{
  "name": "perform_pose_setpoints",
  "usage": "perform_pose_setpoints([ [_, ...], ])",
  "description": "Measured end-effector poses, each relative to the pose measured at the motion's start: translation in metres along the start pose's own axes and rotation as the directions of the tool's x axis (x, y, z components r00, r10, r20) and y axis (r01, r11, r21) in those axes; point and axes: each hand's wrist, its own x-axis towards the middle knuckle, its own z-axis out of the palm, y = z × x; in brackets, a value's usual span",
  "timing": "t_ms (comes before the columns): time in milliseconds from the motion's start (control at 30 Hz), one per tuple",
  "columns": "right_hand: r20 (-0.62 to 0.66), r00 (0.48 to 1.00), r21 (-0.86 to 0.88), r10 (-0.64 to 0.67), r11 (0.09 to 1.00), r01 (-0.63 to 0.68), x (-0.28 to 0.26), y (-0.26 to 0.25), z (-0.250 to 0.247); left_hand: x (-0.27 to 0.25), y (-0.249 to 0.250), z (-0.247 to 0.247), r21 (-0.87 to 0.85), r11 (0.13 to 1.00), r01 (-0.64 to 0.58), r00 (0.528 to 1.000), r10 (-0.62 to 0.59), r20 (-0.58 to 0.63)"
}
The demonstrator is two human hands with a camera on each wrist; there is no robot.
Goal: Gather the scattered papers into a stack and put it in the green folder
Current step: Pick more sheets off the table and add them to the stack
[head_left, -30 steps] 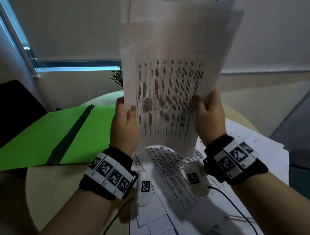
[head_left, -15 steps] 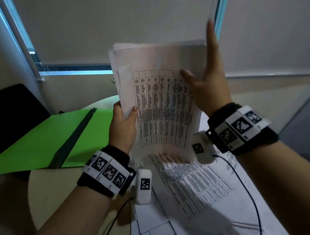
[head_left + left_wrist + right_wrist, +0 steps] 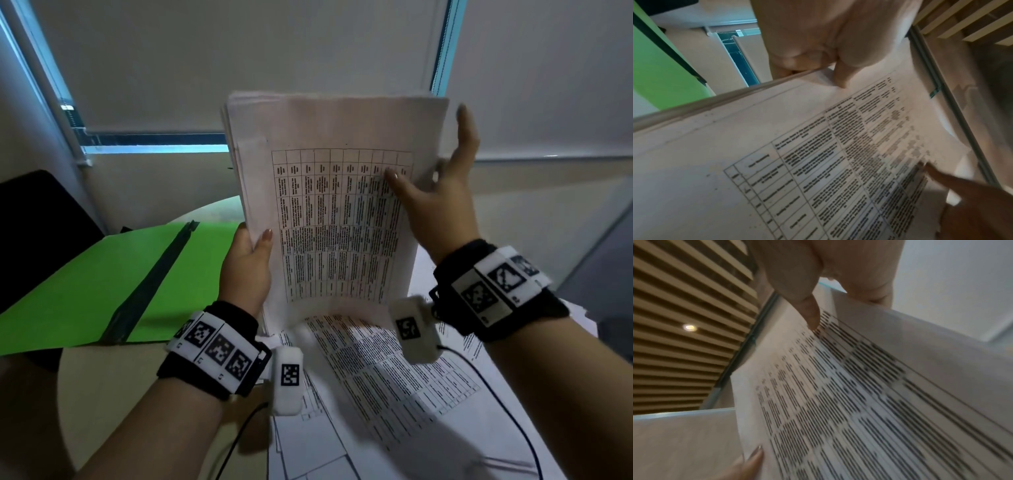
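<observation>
- Behind everything we see a pale blind (image 3: pixel 239 61) over a window, and below it a round beige table (image 3: pixel 102 394).
- Taking the paper stack (image 3: pixel 335 212) as our landmark: to its left the green folder (image 3: pixel 85 281) lies open and flat on the table, a dark spine strip running down its middle.
- We see the stack held upright above the table, its lower edge near the sheets below; the front page carries a printed grid of small text, and the top edges look nearly flush.
- Our left hand (image 3: pixel 245 270) grips the stack's lower left edge, thumb on the front page, fingers behind.
- Under the stack, loose printed sheets (image 3: pixel 394 394) lie spread on the table.
- Our right hand (image 3: pixel 442 192) is spread wide at the stack's right edge, thumb tip on the front page, fingers straight behind it.
- Only the left wrist view shows the stack's thickness (image 3: pixel 694 104) as a band of layered edges, with the folder (image 3: pixel 659 73) beyond.
- Only the right wrist view shows a slatted ceiling (image 3: pixel 684 321) with a small round lamp, and the blurred text (image 3: pixel 838 402) close up.
</observation>
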Motion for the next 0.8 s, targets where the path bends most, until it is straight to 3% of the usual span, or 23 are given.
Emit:
perform_pose_setpoints([
  [67,0.044,0.977,0.022,0.208,0.978,-0.209,-0.013,0.024,0.001,-0.001,-0.002,0.000,-0.031,1.000,0.002,1.000,-0.002,0.015],
  [133,0.094,0.922,-0.011,0.375,0.927,-0.376,-0.024,0.045,0.003,-0.002,-0.001,0.000,-0.079,0.997,0.012,0.999,-0.009,0.045],
  [200,0.105,0.891,0.050,0.442,0.892,-0.448,-0.027,0.055,0.002,-0.003,0.000,0.000,-0.101,0.995,-0.001,0.998,0.007,0.062],
  [333,0.111,0.909,0.166,0.401,0.895,-0.415,-0.026,0.051,0.000,-0.008,0.001,0.002,-0.085,0.996,-0.037,0.998,0.041,0.044],
  [533,0.140,0.880,-0.064,0.455,0.891,-0.450,-0.040,0.073,0.003,-0.017,-0.003,0.005,-0.003,1.000,-0.008,0.999,0.008,0.034],
  [700,0.198,0.881,-0.100,0.429,0.903,-0.417,-0.031,0.068,-0.006,-0.004,-0.004,-0.008,0.192,0.978,-0.084,0.989,0.105,-0.103],
  [800,0.253,0.832,-0.222,0.494,0.867,-0.447,-0.021,0.069,-0.026,0.008,-0.009,-0.031,0.322,0.942,-0.098,0.984,0.140,-0.109],
])
